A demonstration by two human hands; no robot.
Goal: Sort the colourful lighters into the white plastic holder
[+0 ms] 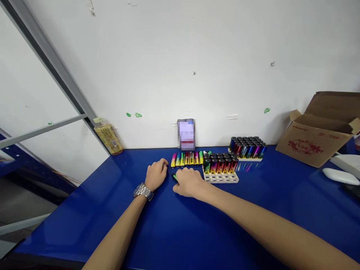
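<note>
My left hand [156, 174], with a metal watch [143, 191] on its wrist, rests curled on the blue table [112, 210] just left of a row of rainbow-coloured lighters [187, 158] lying flat. My right hand [188, 181] is closed over one lighter [174, 177], whose green and black end sticks out to the left. Just right of that hand stands a white tray [221, 177] partly filled with upright lighters [220, 163]. A second, full tray of lighters [247, 147] stands behind it near the wall.
A phone or card [186, 134] leans against the white wall behind the lighters. A drink bottle [108, 138] stands at the back left. An open cardboard box [317, 131] and white objects [341, 175] lie at the right. Metal frame bars [50, 67] run along the left.
</note>
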